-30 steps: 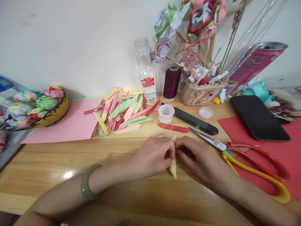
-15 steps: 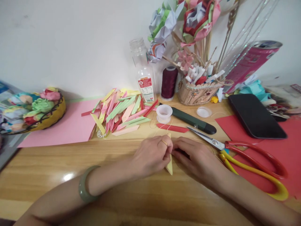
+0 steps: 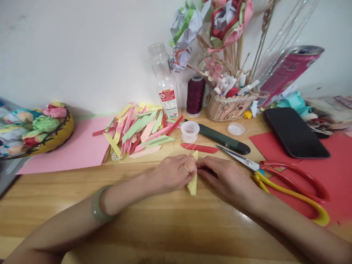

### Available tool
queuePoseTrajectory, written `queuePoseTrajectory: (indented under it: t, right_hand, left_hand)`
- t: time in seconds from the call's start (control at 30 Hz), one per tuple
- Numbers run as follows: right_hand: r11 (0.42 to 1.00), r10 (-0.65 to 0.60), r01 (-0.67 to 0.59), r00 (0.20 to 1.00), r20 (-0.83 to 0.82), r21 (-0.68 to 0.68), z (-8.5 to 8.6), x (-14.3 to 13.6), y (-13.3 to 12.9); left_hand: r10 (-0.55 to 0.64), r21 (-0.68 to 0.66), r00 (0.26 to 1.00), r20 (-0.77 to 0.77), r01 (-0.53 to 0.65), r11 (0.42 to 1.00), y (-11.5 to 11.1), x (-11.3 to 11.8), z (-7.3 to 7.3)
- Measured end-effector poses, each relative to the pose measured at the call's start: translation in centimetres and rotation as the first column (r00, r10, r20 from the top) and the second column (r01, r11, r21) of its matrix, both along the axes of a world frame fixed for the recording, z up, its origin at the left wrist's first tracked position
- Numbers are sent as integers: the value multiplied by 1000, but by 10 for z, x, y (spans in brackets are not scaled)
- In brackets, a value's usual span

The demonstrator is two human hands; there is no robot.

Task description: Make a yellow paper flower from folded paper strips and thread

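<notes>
A folded strip of yellow paper [image 3: 193, 185] stands between my hands over the wooden table. My left hand [image 3: 176, 171], with a ring on one finger, is closed around its middle. From the right, my right hand [image 3: 224, 174] meets it with thumb and fingertips pinched together at the paper's edge; what those fingertips hold is too small to make out. Thin pale thread loops on the table just beyond the hands, near a small white plastic spool [image 3: 190, 132] and a red folded paper strip [image 3: 199, 148].
Red-and-yellow-handled scissors [image 3: 258, 167] lie right of my right hand, by a dark green cutter [image 3: 224, 139] and a black phone [image 3: 296, 132]. Coloured paper strips [image 3: 140, 128] are heaped at back left. Behind stand a glass bottle [image 3: 165, 84], a maroon thread cone [image 3: 195, 96] and a stick basket [image 3: 228, 107].
The yellow paper has turned slightly in my left hand, its lower end now further left. Both hands stay close together; the whole view has shifted a little.
</notes>
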State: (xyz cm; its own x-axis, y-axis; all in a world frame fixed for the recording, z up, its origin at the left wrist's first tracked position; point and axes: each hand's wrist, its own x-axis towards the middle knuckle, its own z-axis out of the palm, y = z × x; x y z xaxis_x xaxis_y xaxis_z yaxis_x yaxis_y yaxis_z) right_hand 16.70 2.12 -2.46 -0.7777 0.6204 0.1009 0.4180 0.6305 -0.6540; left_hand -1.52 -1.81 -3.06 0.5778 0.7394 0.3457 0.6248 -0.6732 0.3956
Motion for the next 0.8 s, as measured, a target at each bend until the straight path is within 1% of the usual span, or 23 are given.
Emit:
queuePoseTrajectory:
  t: [0.13, 0.27, 0.4, 0.47, 0.53, 0.63, 0.73, 0.8]
  right_hand:
    - [1000, -10, 9, 1000, 26, 27, -1, -1, 0]
    - [999, -34, 30, 996, 83, 45, 1, -3, -2]
    - [993, -84, 74, 990, 115, 92, 3, -6, -4]
    - [991, -84, 71, 990, 115, 113, 2, -7, -3]
    - [989, -82, 67, 990, 114, 131, 0, -8, -3]
    - [987, -78, 61, 991, 112, 151, -2, -9, -1]
    - [987, -80, 64, 991, 103, 149, -2, -7, 0]
    - [990, -80, 69, 993, 84, 126, -1, -6, 0]
  left_hand:
    - [55, -126, 998, 4, -54, 991, -1, 1, 3]
    - [56, -194, 998, 1, -55, 979, -2, 2, 7]
    - [111, -303, 994, -8, -108, 947, -2, 4, 11]
    - [129, -316, 992, -11, -126, 940, -2, 4, 11]
    - [107, -273, 994, -20, -108, 956, -1, 4, 9]
    - [36, -116, 999, -31, -39, 993, 0, 2, 2]
    - [19, 15, 1000, -22, -19, 1000, 2, 2, -3]
    - [28, 37, 1000, 0, -28, 999, 2, 2, -4]
